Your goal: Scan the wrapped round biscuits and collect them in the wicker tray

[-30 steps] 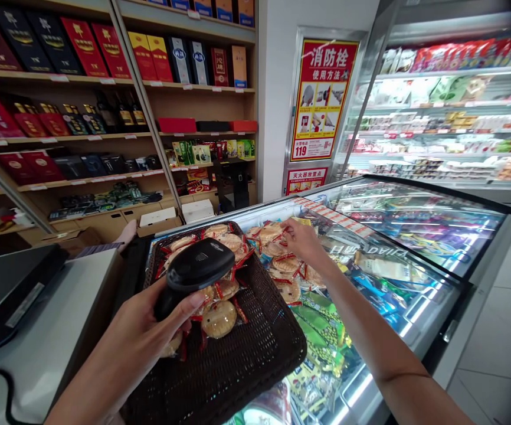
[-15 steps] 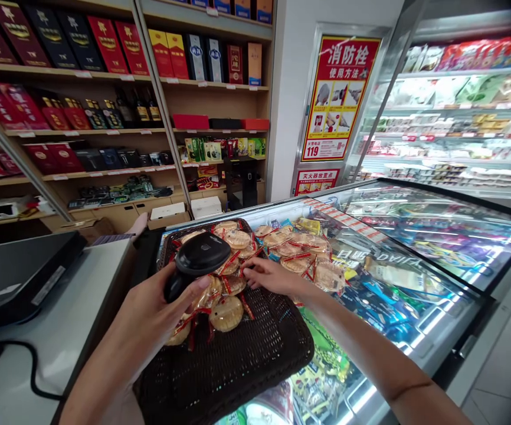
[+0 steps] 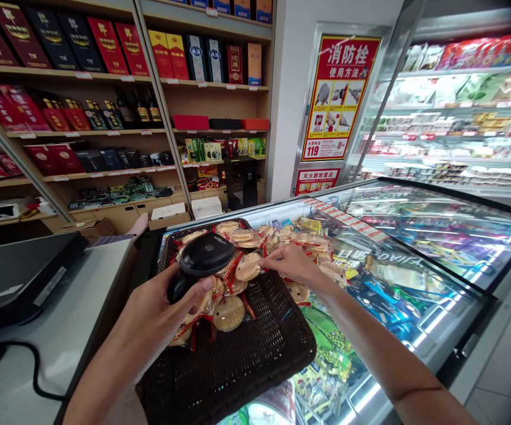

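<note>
In my left hand [image 3: 167,307] is a black handheld barcode scanner [image 3: 206,254], its head above the left part of a dark woven basket [image 3: 255,360]. My right hand [image 3: 293,262] pinches the edge of a clear wrapper holding a round, pale biscuit [image 3: 247,267], just right of the scanner. More wrapped biscuits [image 3: 229,313] with red-edged packaging lie in the basket, partly hidden by the scanner and my left hand. Another heap of wrapped biscuits [image 3: 300,292] lies on the freezer glass beyond the basket, partly behind my right hand.
Under the basket stretches a glass-topped chest freezer [image 3: 397,330] full of colourful packs. At the left is a white counter [image 3: 74,313] with a dark flat device [image 3: 20,277] and a black cable [image 3: 34,366]. Shelves of boxes [image 3: 211,56] line the back wall; a lit refrigerated display [image 3: 463,118] stands right.
My right hand has lifted a wrapped biscuit from the heap in the basket and shifted slightly right and up. The scanner has moved slightly right.
</note>
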Motion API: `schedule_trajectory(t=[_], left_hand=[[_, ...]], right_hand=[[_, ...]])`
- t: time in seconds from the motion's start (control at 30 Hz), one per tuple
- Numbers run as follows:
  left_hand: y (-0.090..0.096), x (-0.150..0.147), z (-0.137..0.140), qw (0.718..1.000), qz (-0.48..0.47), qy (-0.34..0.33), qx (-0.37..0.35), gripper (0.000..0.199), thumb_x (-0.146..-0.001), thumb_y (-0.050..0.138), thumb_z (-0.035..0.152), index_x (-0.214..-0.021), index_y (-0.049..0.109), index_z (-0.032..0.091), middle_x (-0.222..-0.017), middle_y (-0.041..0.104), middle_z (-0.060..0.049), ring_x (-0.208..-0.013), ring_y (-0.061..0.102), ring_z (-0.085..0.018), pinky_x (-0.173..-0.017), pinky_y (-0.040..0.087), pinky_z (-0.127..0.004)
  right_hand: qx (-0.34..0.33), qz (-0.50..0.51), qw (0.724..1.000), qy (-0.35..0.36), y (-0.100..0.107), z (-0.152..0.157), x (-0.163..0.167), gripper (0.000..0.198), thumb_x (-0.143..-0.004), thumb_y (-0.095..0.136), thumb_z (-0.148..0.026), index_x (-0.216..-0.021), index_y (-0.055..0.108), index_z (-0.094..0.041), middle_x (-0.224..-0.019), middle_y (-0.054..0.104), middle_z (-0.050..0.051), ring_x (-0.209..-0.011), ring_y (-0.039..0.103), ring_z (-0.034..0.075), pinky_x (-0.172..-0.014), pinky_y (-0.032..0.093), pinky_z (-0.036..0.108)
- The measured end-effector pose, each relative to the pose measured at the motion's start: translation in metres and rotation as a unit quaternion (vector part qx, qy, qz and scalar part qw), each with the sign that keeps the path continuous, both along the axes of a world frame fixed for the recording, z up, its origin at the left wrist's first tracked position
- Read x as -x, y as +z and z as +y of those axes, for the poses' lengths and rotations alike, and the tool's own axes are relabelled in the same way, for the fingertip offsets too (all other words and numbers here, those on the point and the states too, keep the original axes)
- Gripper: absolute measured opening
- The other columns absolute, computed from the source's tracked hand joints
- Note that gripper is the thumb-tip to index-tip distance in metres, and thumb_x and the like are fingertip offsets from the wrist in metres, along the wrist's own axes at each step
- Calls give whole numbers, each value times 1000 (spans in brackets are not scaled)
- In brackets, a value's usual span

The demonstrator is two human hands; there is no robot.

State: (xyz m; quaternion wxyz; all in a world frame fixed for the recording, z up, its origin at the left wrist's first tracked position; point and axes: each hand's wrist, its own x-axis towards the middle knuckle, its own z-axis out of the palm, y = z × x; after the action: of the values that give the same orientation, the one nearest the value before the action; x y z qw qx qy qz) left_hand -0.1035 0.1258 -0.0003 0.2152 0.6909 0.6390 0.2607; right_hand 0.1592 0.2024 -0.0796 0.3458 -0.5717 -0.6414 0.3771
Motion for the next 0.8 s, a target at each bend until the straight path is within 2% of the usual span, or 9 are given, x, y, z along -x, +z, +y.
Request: schedule_trajectory(t=[0.07, 0.13, 0.23, 0.3, 0.43, 0.6, 0.73, 0.8], left_hand=[[0, -1, 0, 1000, 2, -9, 13, 53, -78, 54, 70, -95, 69, 21, -59, 60, 1, -54, 47, -15, -47, 34, -24], [0, -2, -1, 999, -7, -21, 29, 50, -79, 56, 66, -96, 68, 21, -59, 58, 2, -53, 45, -14, -47, 33, -24], [0, -4, -1, 998, -10, -35, 50, 43, -80, 58, 59, -97, 64, 20, -59, 57, 4, -53, 44, -13, -47, 32, -22], [1, -5, -2, 998, -9, -47, 52, 41, -81, 59, 56, -96, 63, 19, -61, 58, 4, -55, 45, -13, -48, 33, -22], [1, -7, -5, 995, -40, -79, 50, 37, -81, 61, 53, -96, 63, 19, -67, 59, 3, -60, 50, -14, -53, 38, -22], [-2, -7, -4, 990, -77, -105, 62, 35, -78, 64, 53, -90, 64, 19, -61, 57, 3, -53, 48, -13, -47, 37, -22], [-4, -6, -2, 992, -70, -92, 43, 33, -77, 65, 50, -88, 64, 19, -61, 54, 4, -54, 46, -12, -49, 35, -21], [-4, -6, -3, 994, -70, -73, 49, 32, -78, 64, 51, -82, 61, 19, -60, 53, 4, -54, 44, -12, -49, 34, -21]], right_hand=[[-40, -5, 999, -21, 13, -3, -14, 20, -64, 79, -38, -67, 74, -20, -62, 66, 1, -61, 59, 15, -58, 45, 28], [-63, 50, 996, -27, 22, -4, -24, 23, -60, 82, -36, -68, 68, -19, -70, 68, 2, -65, 62, 15, -61, 50, 29], [-59, 153, 986, -12, 28, -4, -35, 33, -61, 80, -41, -74, 59, -20, -71, 64, 1, -66, 62, 15, -63, 56, 32], [-68, 184, 981, -4, 29, -3, -40, 34, -65, 78, -43, -76, 55, -21, -73, 62, 0, -69, 62, 15, -65, 58, 33], [-105, 180, 978, -1, 29, -1, -44, 32, -69, 76, -42, -76, 53, -21, -74, 59, 0, -72, 62, 15, -68, 58, 32], [-125, 168, 977, 23, 28, -1, -41, 33, -71, 74, -45, -77, 53, -21, -75, 58, -1, -70, 60, 13, -68, 56, 30], [-128, 162, 978, 19, 26, 2, -42, 34, -70, 74, -47, -76, 53, -21, -75, 58, 0, -70, 60, 13, -68, 55, 31], [-147, 154, 977, -12, 22, 10, -48, 31, -71, 71, -44, -76, 52, -21, -75, 58, 0, -70, 60, 14, -68, 55, 31]])
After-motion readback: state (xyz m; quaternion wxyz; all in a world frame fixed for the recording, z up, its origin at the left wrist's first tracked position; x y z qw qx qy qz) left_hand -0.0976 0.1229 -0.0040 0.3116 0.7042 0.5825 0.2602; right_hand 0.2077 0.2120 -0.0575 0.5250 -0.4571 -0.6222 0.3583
